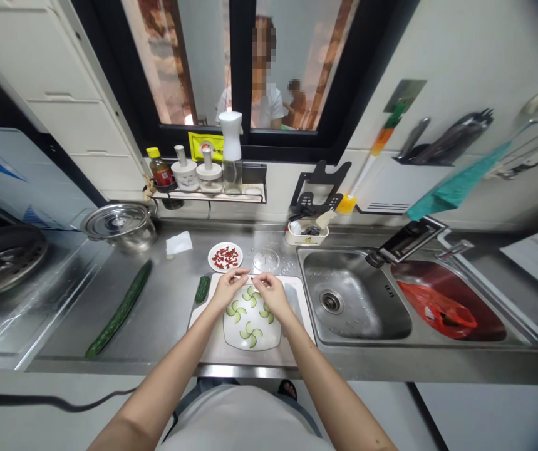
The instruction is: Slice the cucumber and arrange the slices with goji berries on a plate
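Observation:
A white squarish plate (243,341) lies on the cutting board (212,354), bearing cucumber slices (251,335) laid out in several pinwheel shapes. My left hand (232,285) is over the plate's far edge, thumb and fingers drawn together; whatever is between them is too small to make out. Close beside it, my right hand (271,292) pinches what looks like a tiny red piece and partly covers the right pinwheel. Just beyond my hands is a small white dish (212,264) of chopped red pieces (226,257). A cucumber stub (202,289) rests at the board's far left corner.
A whole cucumber (121,310) lies on the left counter, near a lidded steel pot (121,225) and a white tissue (179,243). A double sink (357,300) with a red plastic bag (438,313) is to the right. Beyond the window stands a person (269,103).

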Demonstrator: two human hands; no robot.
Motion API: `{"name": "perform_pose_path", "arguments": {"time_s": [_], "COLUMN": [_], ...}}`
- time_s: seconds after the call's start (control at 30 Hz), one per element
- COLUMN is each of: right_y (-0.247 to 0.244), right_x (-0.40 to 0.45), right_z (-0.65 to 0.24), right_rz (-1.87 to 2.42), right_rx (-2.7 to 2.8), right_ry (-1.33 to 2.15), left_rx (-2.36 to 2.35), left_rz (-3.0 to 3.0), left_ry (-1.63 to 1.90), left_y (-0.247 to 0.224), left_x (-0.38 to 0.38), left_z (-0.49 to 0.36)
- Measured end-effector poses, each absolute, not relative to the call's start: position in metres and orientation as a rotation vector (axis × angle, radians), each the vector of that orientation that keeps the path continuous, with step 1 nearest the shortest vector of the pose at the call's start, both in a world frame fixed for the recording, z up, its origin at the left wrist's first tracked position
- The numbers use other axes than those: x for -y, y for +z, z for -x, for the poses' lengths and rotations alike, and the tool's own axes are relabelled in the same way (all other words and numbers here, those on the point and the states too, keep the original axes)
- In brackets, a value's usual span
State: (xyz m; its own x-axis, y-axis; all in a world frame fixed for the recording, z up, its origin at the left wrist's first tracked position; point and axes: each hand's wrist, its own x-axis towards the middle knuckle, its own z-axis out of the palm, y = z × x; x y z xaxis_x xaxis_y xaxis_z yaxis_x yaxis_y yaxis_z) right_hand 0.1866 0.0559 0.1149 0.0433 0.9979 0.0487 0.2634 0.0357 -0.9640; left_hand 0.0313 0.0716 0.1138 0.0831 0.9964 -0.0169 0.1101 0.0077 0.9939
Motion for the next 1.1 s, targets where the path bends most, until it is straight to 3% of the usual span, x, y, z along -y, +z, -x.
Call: {"name": "perform_pose_path", "arguments": {"time_s": [0.17,0.43,1.1], "right_y": [0.093,0.065,0.058], "right_x": [-0.052,-0.051,-0.055], "right_z": [-0.201,-0.197,-0.19], "right_rz": [1.61,1.807,1.883], "right_rx": [1.849,2.209,2.339], "right_ry": [0.695,0.526,0.463], "left_rx": [-1.483,-1.703,-1.768], "left_rz": [-1.553,-1.833,-1.993], "left_ry": [0.855,0.419,0.24], "left_y": [0.087,0.066,0.068], "left_x": [-0.076,-0.07,-0.07], "left_z": [-0.021,-0.032,-0.052]}}
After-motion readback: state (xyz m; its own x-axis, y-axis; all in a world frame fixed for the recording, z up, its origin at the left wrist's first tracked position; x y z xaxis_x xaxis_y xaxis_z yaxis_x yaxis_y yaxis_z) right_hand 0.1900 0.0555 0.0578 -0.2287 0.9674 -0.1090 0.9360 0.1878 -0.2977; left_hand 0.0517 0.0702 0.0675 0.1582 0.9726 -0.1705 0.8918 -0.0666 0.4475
